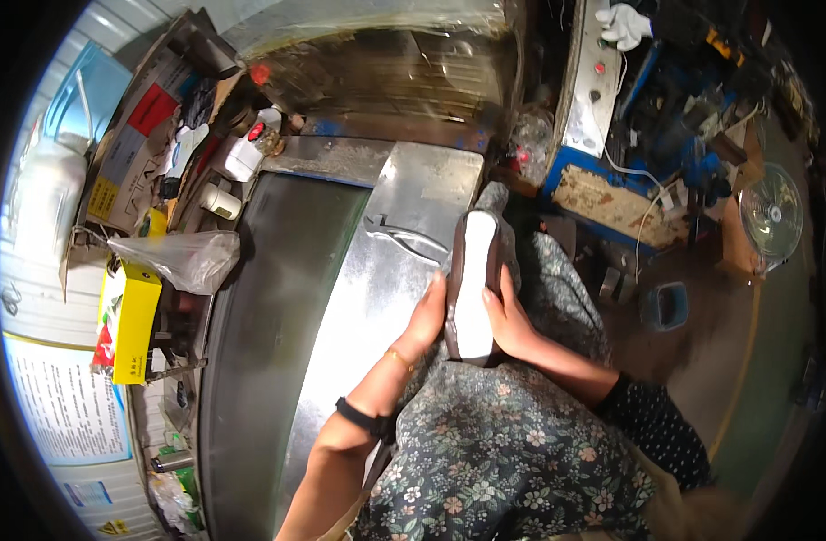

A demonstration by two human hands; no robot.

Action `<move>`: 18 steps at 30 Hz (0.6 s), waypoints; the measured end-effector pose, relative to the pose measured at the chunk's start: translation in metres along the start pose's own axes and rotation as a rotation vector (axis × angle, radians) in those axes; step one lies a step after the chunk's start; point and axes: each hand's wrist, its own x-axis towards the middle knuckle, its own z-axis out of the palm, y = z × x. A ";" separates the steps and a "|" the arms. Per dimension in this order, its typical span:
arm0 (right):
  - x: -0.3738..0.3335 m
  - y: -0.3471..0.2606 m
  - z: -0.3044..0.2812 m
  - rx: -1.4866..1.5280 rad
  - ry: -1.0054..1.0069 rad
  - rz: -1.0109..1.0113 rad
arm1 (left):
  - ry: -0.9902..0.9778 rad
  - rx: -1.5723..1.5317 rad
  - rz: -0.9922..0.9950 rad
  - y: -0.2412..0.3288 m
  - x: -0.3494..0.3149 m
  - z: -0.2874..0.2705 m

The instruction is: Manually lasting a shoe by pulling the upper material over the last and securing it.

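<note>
A brown shoe upper [475, 284] lies over my lap with its long white underside facing up. My left hand [425, 314] presses along its left side, the thumb pointing away from me. From the right, my right hand [512, 323] grips the other side, its thumb over the white bottom's edge. The fingers of both hands are partly hidden under and beside the shoe. A rounded grey piece [492, 198] shows at the shoe's far end; I cannot tell what it is. Metal pincers [406, 238] rest on the shiny metal plate [359, 311] left of the shoe, apart from both hands.
A dark conveyor belt [282, 298] runs left of the metal plate. Further left are a yellow box [138, 325], a clear plastic bag [192, 259] and a white cup [221, 200]. At right stand a fan [772, 215], a small bin [667, 307] and a blue-framed machine [602, 203].
</note>
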 end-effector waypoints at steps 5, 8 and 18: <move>-0.005 0.023 -0.007 0.178 -0.008 0.036 | -0.096 -0.207 0.263 0.016 -0.071 0.027; -0.003 0.020 -0.013 0.161 -0.065 -0.012 | -0.143 -0.345 0.145 0.017 -0.069 0.023; -0.035 0.002 -0.024 -0.130 -0.198 -0.098 | -0.117 -0.764 -0.016 0.021 0.055 0.004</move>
